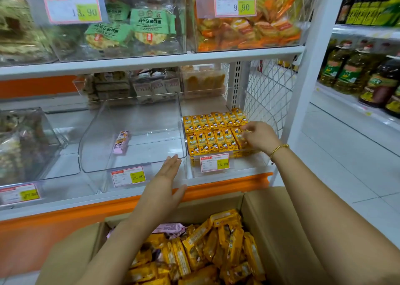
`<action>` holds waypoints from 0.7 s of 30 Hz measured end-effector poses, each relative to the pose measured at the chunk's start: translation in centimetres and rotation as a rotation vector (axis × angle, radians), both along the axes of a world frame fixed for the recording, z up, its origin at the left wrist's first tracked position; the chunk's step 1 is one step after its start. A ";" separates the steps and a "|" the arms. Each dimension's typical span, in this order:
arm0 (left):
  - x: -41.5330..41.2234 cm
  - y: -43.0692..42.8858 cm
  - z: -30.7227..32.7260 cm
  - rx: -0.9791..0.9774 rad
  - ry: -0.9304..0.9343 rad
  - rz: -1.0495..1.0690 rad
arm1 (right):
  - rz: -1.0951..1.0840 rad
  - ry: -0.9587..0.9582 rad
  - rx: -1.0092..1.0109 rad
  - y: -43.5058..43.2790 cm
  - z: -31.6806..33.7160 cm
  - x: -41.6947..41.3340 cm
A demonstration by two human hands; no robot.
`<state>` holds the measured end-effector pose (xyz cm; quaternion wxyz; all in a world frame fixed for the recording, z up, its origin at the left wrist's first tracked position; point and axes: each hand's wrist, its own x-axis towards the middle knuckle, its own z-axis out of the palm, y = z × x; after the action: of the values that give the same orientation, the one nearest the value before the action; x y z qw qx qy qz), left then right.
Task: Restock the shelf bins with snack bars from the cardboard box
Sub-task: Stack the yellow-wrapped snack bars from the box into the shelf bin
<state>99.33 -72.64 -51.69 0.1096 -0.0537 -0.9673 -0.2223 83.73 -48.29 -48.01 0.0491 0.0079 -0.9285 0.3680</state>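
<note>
The open cardboard box (270,224) sits below me, holding several yellow snack bars (218,248) and a few pink ones (170,228). On the lower shelf, the right clear bin (255,155) holds neat rows of yellow bars (213,131). My right hand (258,136) reaches into that bin, its curled fingers on the rightmost yellow bars. The middle clear bin (132,152) holds a single pink bar (121,142). With straight fingers and holding nothing, my left hand (167,173) hovers at the front right corner of the middle bin.
Upper shelf bins hold green rice cakes (149,26) and orange packets (249,31). Price tags (214,162) clip to the bin fronts. A wire mesh panel (268,94) closes the shelf's right end. Oil bottles (368,75) line the neighbouring shelf across the tiled aisle.
</note>
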 end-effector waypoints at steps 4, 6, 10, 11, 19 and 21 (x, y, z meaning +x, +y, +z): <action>1.5 0.0 -1.1 0.043 0.070 -0.022 | -0.056 0.316 -0.321 0.6 -1.5 5.0; 2.4 -0.1 -1.9 0.042 0.035 -0.018 | -0.041 0.386 -0.314 0.2 -3.3 7.5; 3.9 -1.6 -4.1 0.031 -0.143 0.062 | 0.080 0.289 -0.274 -2.3 -6.7 11.5; 4.4 -2.2 -4.7 0.011 -0.204 0.090 | 0.173 0.188 -0.212 -3.2 -7.6 12.3; 10.9 -5.4 -10.4 -0.084 -0.650 0.144 | 0.656 -0.449 0.159 -9.8 -16.8 17.9; 12.5 -6.4 -12.3 -0.061 -0.727 0.136 | 0.759 -0.518 0.145 -11.2 -18.5 19.5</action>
<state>111.86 -79.05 -63.97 -0.2284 0.0899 -0.9506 -0.1899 103.23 -59.52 -66.51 -0.3233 0.2582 -0.8650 0.2839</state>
